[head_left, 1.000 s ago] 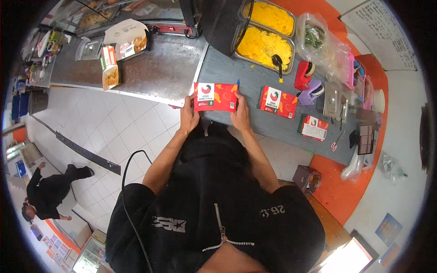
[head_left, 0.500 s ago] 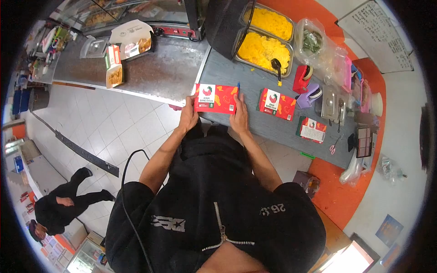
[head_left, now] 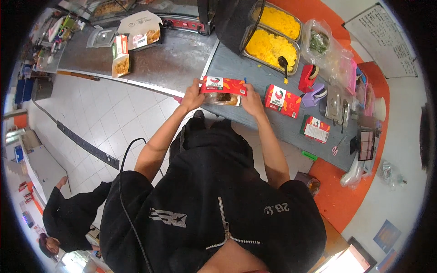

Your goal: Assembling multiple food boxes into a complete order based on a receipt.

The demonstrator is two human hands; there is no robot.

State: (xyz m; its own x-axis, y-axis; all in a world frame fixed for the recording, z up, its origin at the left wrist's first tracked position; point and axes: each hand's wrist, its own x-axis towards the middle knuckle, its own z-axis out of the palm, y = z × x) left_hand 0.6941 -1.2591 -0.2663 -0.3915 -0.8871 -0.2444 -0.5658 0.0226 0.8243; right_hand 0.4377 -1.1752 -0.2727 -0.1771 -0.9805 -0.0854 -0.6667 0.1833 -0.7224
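At the near edge of the grey table, a red printed cardboard food box (head_left: pixel 234 85) is between my hands. Its red top is tilted up, and food (head_left: pixel 224 98), brown and pale in a clear or pale inner container, shows beneath its near edge. My left hand (head_left: pixel 194 96) grips the left end of the box, while my right hand (head_left: pixel 253 101) closes on the right end. A similar red box (head_left: pixel 282 101) stands to the right of my right hand, with a smaller red and green box (head_left: pixel 315 128) beyond it.
Metal trays of yellow food (head_left: pixel 272 46) with a black spoon (head_left: pixel 283 63) stand at the back. Red (head_left: pixel 308 77) and purple (head_left: pixel 314 95) tape dispensers sit rightward. Open food cartons (head_left: pixel 120 57) rest on the metal counter (head_left: pixel 177 59). Another person (head_left: pixel 73 218) is at lower left.
The red box has shifted from a flat top view to one tilted open, revealing the food below. Both my hands have moved slightly forward with it. The other person has changed posture.
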